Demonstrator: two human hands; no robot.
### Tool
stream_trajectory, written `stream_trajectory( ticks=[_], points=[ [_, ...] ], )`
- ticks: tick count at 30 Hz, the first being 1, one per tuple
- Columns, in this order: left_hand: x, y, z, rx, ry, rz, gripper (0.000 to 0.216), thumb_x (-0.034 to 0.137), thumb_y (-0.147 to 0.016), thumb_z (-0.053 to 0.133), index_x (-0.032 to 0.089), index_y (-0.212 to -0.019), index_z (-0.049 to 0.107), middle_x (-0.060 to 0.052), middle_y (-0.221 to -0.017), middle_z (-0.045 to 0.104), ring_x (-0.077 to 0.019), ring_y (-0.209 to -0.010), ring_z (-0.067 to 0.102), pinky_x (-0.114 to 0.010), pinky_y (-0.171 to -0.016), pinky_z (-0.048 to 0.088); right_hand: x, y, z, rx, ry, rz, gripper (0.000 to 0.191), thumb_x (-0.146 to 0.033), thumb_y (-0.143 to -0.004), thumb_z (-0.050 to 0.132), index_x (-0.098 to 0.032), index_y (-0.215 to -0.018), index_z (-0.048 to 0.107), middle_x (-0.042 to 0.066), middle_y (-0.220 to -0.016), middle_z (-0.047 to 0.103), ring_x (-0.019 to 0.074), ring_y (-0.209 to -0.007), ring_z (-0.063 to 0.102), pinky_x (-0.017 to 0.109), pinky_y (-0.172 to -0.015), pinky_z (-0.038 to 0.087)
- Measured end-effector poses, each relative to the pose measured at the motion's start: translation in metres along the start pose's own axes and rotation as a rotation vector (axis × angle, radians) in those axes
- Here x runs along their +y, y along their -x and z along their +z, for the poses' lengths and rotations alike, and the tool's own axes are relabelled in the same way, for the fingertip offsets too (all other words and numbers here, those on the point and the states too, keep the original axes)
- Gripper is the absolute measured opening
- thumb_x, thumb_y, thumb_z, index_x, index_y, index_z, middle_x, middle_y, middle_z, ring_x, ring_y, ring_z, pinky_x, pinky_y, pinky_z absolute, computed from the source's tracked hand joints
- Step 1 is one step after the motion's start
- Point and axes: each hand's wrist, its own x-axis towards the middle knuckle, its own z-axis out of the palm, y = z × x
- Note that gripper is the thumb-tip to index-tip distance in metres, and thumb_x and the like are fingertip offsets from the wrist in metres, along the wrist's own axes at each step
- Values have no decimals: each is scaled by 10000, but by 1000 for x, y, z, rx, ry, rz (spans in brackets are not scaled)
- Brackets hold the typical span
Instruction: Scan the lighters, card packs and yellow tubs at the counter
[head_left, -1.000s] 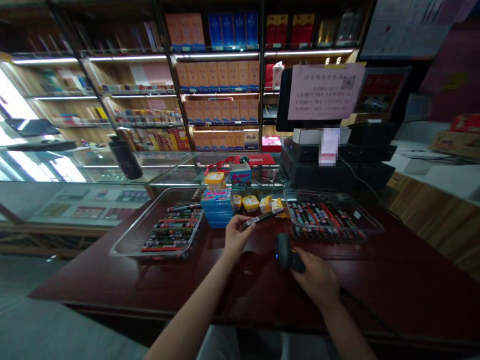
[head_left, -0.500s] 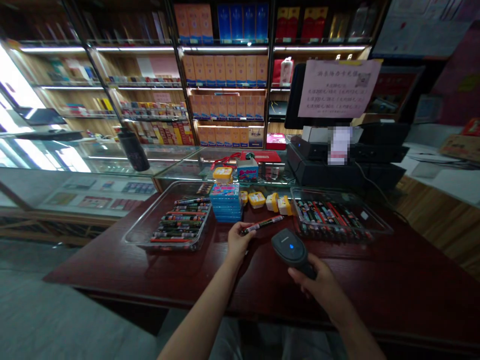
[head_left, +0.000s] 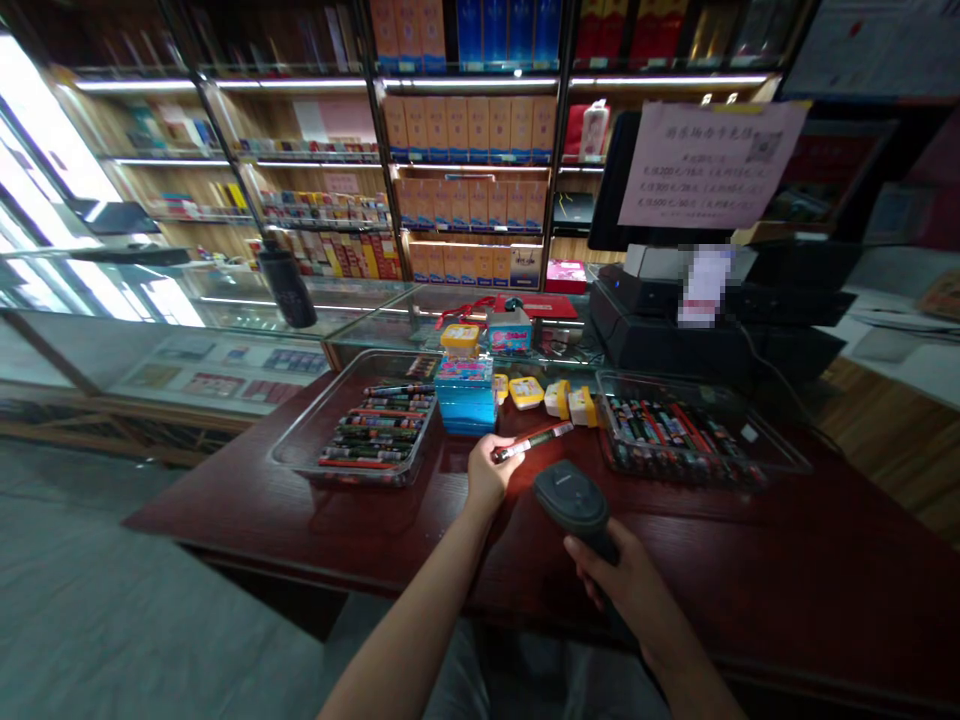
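My left hand (head_left: 491,474) pinches one end of a slim dark stick with a printed wrapper (head_left: 534,441); whether it is a pen or a sweet I cannot tell. The stick points up to the right, just above the table. My right hand (head_left: 616,572) is wrapped round the handle of a dark grey barcode scanner (head_left: 574,497). The scanner's head is tilted toward the stick, a short gap apart, and bright light falls on the stick and the tabletop near it. Similar sticks (head_left: 382,428) lie in a clear plastic tray (head_left: 289,440), left of a stack of blue boxes (head_left: 466,405).
Another clear tray (head_left: 787,455) of sticks stands at the right. Small yellow-lidded tubs (head_left: 526,392) line the table's back. Behind are a glass counter (head_left: 375,312), a black bottle (head_left: 286,288), a monitor with a pink notice (head_left: 709,165) and lit shelves of boxes (head_left: 472,204).
The scanner has swung slightly left, closer to the stick. Its blue light no longer shows, and a bright glow now lies on the stick and table. The whole view has shifted a little.
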Motion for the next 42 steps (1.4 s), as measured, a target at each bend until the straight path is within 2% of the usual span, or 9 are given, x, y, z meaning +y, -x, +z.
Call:
stream_trajectory(
  ticks=[6, 10, 14, 20, 23, 27, 32, 37, 42],
  points=[
    [3, 2, 0, -1, 136, -34, 252, 204, -565, 746, 155, -786, 635, -48, -842, 692, -155, -735, 617, -264, -683, 465, -1, -1, -6, 8, 133, -68, 414, -539, -696, 615, -194, -917, 566, -51, -573, 557, 110, -449, 491, 232, -416, 378],
    [5, 2, 0, 13, 149, -37, 247, 187, -574, 738, 155, -794, 632, -43, -850, 688, -155, -759, 616, -274, -721, 464, -10, -9, -25, 126, 588, -268, 355, -463, -730, 624, -234, -1001, 611, 38, -913, 702, 215, -826, 650, 319, -717, 470],
    [10, 3, 1, 27, 191, -22, 252, 196, -586, 739, 156, -809, 630, -52, -874, 685, -167, -813, 631, -294, -774, 474, -4, -27, -43, 233, 1048, -257, 298, -435, -811, 537, -278, -1054, 607, 32, -960, 712, 249, -859, 666, 335, -681, 446],
    [44, 12, -11, 80, 294, 21, 313, 284, -656, 727, 170, -918, 598, -61, -892, 666, -177, -829, 638, -304, -759, 519, 35, -51, -57, 308, 1297, -412, 387, -398, -881, 407, -217, -1191, 553, 78, -1022, 702, 234, -817, 673, 331, -631, 456],
    [71, 7, -35, 177, 335, 101, 394, 334, -698, 705, 191, -1031, 552, -25, -836, 617, -150, -748, 620, -266, -643, 543, 44, -53, -59, 333, 1304, -444, 395, -411, -886, 387, -224, -1191, 554, 66, -1047, 698, 232, -832, 675, 339, -643, 472],
    [98, -25, -94, 447, 311, 263, 406, 366, -731, 672, 200, -1061, 504, -10, -870, 571, -101, -676, 581, -194, -527, 519, 42, -49, -57, 350, 1301, -458, 391, -426, -899, 363, -231, -1171, 564, 51, -1042, 703, 238, -805, 688, 351, -622, 485],
    [90, -91, -170, 754, 274, 237, 330, 287, -733, 650, 190, -954, 424, 18, -840, 524, -81, -629, 579, -238, -549, 554, 40, -47, -54, 379, 1316, -479, 382, -429, -896, 387, -236, -1174, 563, 46, -1044, 707, 236, -785, 694, 345, -612, 489],
    [59, -135, -195, 701, -24, -57, 159, 204, -784, 560, 167, -898, 456, 27, -736, 513, -77, -565, 579, -261, -567, 561, 49, -52, -58, 338, 1276, -476, 391, -450, -896, 383, -249, -1182, 558, 34, -1040, 710, 238, -802, 696, 354, -625, 499],
    [37, -150, -201, 588, -228, -195, 106, 198, -741, 602, 127, -773, 529, -32, -642, 554, -170, -576, 636, -315, -567, 547, 59, -57, -65, 303, 1290, -476, 424, -467, -908, 326, -256, -1207, 539, 36, -1085, 698, 230, -819, 694, 343, -638, 504]
  ],
)
